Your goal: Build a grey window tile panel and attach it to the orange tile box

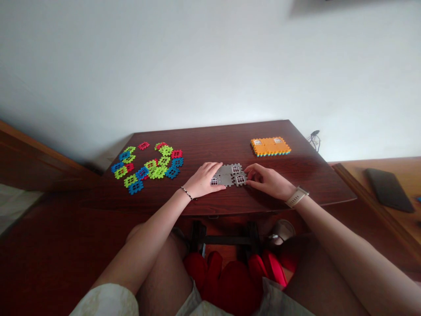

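Low over the dark wooden table lies a flat grey panel of interlocking toy building tiles, with small white arched windows in some of them. My left hand is closed over its left end, thumb along the near edge and fingers across the far side, hiding part of a window. At the other end, my right hand pinches the right edge of a grey window tile between thumb and forefinger. That tile sits at the panel's near right corner; whether it is fully locked in, I cannot tell.
An orange panel with two white windows lies stacked on teal tiles at the back right. Many loose green, blue and red window tiles spread over the left side. The dark table stands against a white wall; a laptop lies far right.
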Tool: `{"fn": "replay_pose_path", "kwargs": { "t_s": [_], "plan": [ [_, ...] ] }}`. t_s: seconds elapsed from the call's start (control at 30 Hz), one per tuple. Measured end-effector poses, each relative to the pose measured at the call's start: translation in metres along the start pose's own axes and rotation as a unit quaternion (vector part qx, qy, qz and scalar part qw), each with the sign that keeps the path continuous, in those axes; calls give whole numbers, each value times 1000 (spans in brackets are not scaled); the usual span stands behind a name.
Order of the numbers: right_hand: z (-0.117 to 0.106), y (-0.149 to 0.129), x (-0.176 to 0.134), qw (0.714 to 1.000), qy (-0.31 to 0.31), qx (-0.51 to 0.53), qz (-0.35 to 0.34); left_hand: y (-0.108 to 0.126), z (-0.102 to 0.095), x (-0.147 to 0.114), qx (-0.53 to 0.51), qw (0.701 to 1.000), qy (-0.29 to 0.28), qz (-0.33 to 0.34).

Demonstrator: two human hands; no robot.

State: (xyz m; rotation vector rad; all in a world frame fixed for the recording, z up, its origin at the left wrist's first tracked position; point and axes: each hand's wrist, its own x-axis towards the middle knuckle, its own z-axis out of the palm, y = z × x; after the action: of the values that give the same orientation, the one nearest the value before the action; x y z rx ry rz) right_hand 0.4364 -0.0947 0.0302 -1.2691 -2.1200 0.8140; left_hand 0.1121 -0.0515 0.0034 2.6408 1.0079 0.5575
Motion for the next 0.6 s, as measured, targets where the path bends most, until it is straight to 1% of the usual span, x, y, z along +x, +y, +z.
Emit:
{"fn": "replay_pose_path", "kwargs": {
  "t_s": [0.13,0.33,0.6],
  "plan": [
    [0,1,-1,1000,12,-6,-1,-2,1,0,1,1000,-2,-2],
    [2,2,-2,1000,12,-9,-2,-2,0,0,-1,1000,0,0],
    [1,1,-1,998,23,-58,-10,-3,2,0,-4,1000,6,6]
  ]
}}
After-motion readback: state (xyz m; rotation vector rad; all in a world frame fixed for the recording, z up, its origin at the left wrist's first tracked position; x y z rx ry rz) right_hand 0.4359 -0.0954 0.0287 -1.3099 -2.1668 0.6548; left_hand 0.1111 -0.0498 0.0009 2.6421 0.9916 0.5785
